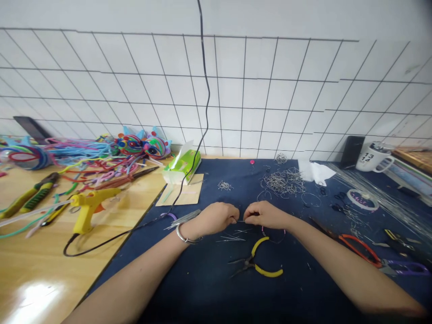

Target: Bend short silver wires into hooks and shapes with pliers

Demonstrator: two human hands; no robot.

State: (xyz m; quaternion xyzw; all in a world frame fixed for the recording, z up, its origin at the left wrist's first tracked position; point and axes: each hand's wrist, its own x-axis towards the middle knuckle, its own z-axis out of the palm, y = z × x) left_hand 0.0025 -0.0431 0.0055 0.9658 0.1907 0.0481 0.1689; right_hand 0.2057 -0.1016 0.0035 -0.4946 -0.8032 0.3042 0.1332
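a: where's the workpiece?

b: thin wire [240, 221], spanning the small gap between both hands, over the dark mat [202, 279].

a: grip?

b: left hand [218, 218] closed, looks like thumb and finger pinching one end. right hand [264, 214] same on the other end. contact points partly hidden, can't tell exact finger placement.

a: why two-handed?

b: my read: stock that fine has little stiffness; one end loose and it wanders.

a: nearby?

b: loose straight wires [231, 238] just on the body side of the hands, easy pickup spot. pliers [249, 262] lie nearer the body, jaws spread and pointing left, yellow handles toward the right. handy for a right-hand grab, i'd say.

a: further out?

b: tangled wire pile [283, 181] beyond the right hand, small wire heap [224, 185] beyond the left. apart, probably so they don't mix. glue gun [87, 211] sits left on the wooden worktop [67, 279], likely to keep it off the mat. mug [367, 158] far right, away from the elbows.
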